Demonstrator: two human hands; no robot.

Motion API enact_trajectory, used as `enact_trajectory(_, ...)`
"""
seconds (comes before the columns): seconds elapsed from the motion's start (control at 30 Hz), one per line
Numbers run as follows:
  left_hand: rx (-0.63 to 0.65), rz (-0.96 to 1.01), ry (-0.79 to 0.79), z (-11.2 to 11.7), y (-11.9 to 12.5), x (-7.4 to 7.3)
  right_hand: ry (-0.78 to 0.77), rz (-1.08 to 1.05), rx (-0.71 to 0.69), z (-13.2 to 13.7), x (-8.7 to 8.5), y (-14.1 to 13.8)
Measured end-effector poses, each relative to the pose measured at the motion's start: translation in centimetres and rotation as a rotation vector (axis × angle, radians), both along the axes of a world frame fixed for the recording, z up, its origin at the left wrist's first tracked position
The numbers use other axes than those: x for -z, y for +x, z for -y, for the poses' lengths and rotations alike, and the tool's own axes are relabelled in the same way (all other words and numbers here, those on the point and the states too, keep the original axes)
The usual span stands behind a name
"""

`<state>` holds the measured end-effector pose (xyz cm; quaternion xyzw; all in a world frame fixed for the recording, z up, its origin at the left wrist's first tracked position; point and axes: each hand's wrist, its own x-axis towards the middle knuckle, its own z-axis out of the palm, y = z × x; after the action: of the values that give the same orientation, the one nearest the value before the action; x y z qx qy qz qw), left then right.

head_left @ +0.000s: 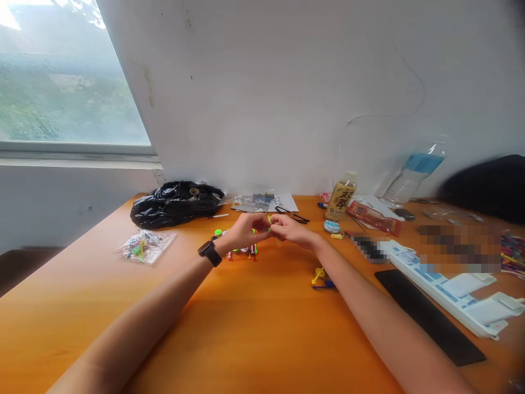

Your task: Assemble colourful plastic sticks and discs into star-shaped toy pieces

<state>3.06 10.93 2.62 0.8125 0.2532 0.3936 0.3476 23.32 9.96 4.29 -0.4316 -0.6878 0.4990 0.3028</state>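
Note:
My left hand [247, 230], with a black watch [210, 253] on its wrist, meets my right hand [290, 230] above the middle of the table. Thumb and fingers of both are closed in a pinch around a small yellow-green plastic piece [269, 219], mostly hidden by the fingertips. Behind and below my left hand lie small plastic pieces [254, 249] in green, white, red and yellow, partly covered by the hand. Beside my right forearm are a yellow plastic piece [318, 274] and a blue one [325, 285].
A black plastic bag [176, 203] and a clear packet of coloured pieces [146, 245] are at left. Toward the right stand a drink bottle [342, 198] and a large clear bottle [414, 172]. A white power strip [441, 287] lies beside a black mat [429, 317].

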Motion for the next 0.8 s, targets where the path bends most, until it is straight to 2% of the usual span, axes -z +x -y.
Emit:
enact_trajectory(0.1, -0.047, -0.071, 0.046, 0.0, -0.2, 0.3, 0.071, 0.183, 0.050, -0.3, 0.3, 0.4)
enact_trajectory(0.23, -0.106, -0.228, 0.119, 0.0, -0.2, 0.8, 0.152, 0.588, 0.042, -1.0, 0.5, 1.6)
enact_trajectory(0.33, -0.168, -0.373, 0.219, 0.2, 0.1, 1.2, 0.155, 0.683, 0.052, -1.4, -0.4, 2.8)
enact_trajectory(0.4, -0.249, -0.475, 0.269, 0.3, 0.2, 1.3, 0.169, 0.712, 0.038, -1.3, -1.8, 4.2)
enact_trajectory(0.43, -0.288, -0.518, 0.287, 0.3, 0.3, 1.4, 0.171, 0.729, 0.009, -1.2, -2.7, 4.9)
enact_trajectory(0.47, -0.316, -0.557, 0.299, 0.3, 0.3, 1.5, 0.159, 0.780, -0.102, -0.9, -3.6, 5.7)
enact_trajectory(0.53, -0.334, -0.611, 0.318, 0.2, 0.2, 1.6, 0.052, 0.869, -0.303, -0.3, -5.3, 7.1)
enact_trajectory(0.6, -0.335, -0.634, 0.341, 0.1, 0.1, 1.8, -0.066, 0.948, -0.435, 0.3, -6.4, 7.9)
enact_trajectory(0.67, -0.345, -0.636, 0.360, 0.1, 0.0, 1.8, -0.139, 1.043, -0.490, 0.7, -6.7, 7.7)
enact_trajectory(0.8, -0.360, -0.622, 0.347, 0.0, -0.2, 1.3, -0.238, 1.251, -0.485, 1.1, -5.7, 5.2)
